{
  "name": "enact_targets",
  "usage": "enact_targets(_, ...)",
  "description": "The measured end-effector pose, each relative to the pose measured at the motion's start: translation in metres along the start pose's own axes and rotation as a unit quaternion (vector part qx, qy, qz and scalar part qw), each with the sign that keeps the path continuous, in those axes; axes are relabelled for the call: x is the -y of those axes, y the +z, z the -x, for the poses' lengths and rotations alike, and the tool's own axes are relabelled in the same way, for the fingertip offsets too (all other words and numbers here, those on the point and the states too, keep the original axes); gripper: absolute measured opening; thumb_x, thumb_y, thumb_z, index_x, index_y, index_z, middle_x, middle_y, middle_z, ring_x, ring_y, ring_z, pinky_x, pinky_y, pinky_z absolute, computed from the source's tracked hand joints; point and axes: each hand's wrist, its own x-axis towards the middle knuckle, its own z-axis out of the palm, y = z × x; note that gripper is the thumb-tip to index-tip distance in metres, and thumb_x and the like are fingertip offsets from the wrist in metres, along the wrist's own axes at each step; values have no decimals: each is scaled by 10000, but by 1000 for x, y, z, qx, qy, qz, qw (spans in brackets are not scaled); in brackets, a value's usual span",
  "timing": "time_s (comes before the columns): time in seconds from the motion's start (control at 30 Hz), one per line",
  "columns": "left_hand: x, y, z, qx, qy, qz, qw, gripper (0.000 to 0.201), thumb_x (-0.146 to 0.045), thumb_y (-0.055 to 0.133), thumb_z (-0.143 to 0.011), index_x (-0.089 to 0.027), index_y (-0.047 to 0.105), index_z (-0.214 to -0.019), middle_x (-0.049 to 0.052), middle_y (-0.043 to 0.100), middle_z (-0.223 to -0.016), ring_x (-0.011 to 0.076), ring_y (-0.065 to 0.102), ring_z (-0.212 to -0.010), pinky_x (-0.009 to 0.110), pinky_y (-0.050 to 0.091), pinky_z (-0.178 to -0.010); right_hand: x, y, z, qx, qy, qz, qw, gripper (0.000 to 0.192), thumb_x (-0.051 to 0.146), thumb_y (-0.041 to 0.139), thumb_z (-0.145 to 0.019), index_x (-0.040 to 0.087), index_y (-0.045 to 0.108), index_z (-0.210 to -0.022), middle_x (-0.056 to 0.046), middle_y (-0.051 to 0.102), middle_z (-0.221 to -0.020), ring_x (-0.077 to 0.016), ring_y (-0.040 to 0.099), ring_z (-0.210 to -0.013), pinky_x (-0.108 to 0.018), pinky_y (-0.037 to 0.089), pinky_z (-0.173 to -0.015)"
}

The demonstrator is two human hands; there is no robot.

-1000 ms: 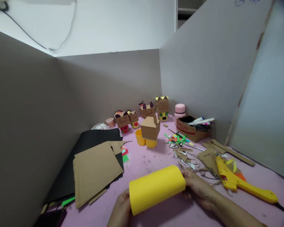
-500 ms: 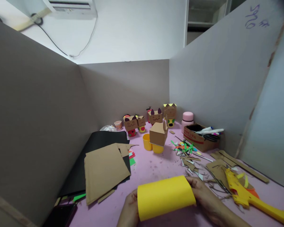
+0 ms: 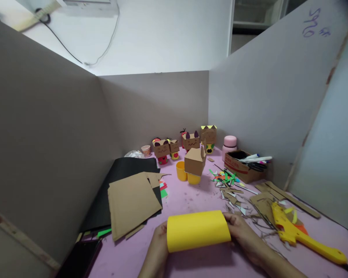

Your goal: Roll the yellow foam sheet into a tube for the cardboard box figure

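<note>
Hands on both ends of a curled yellow sheet: left hand and right hand grip it low over the pink worktop, glue gun just to the right.

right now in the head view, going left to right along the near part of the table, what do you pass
black phone → brown cardboard sheet → left hand → yellow rolled paper → right hand → yellow glue gun
</note>
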Motion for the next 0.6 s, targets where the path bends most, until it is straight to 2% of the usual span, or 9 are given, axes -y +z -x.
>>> enact_targets(0.2, -15, -19, -23, 35, -14, -12, 999, 328, -344, 705, -672, -122, 724, -912, 101, 742, -800, 245, 674, -758, 329, 490, -731, 7, 6, -17, -5, -16, 16, 1000, 244, 371, 696, -616, 176, 554, -579, 75, 505, -392, -55, 421, -306, -167, 243, -340)
enact_targets(0.33, -39, -34, -54, 44, -10, -25, 999, 328, -332, 769, -597, -124, 727, -847, 82, 738, -732, 225, 669, -668, 304, 490, -644, 22, 15, -41, -14, -49, 29, 998, 285, 419, 707, -609, 174, 565, -572, 69, 512, -378, -72, 444, -314, -178, 276, -348)
enact_targets(0.43, -61, -44, -79, 32, 3, -21, 999, 293, -248, 788, -574, -135, 714, -834, 42, 726, -697, 191, 658, -635, 275, 481, -621, 37, 18, -58, -44, -80, 37, 995, 339, 501, 677, -633, 175, 585, -618, 50, 536, -413, -93, 464, -329, -201, 303, -356)
enact_targets(0.5, -75, -53, -96, 16, 17, -10, 1000, 258, -195, 763, -618, -137, 688, -859, 19, 714, -735, 168, 652, -667, 276, 488, -650, 48, 17, -69, -89, -113, 39, 989, 380, 551, 645, -655, 178, 594, -710, 12, 597, -529, -122, 517, -405, -225, 342, -383)
enact_targets(0.57, -87, -65, -115, -10, 26, 5, 1000, 169, -187, 690, -735, -134, 651, -890, 9, 690, -803, 144, 641, -704, 296, 503, -676, 57, 12, -79, -154, -157, 39, 975, 455, 565, 635, -670, 189, 574, -919, -57, 654, -829, -176, 605, -651, -256, 434, -504)
enact_targets(0.6, -92, -71, -125, -24, 28, 16, 999, 135, -200, 644, -792, -133, 632, -909, 9, 673, -835, 135, 633, -713, 305, 510, -677, 61, 10, -84, -183, -179, 39, 966, 536, 558, 646, -669, 202, 527, -1051, -86, 620, -1023, -204, 605, -828, -274, 467, -611)
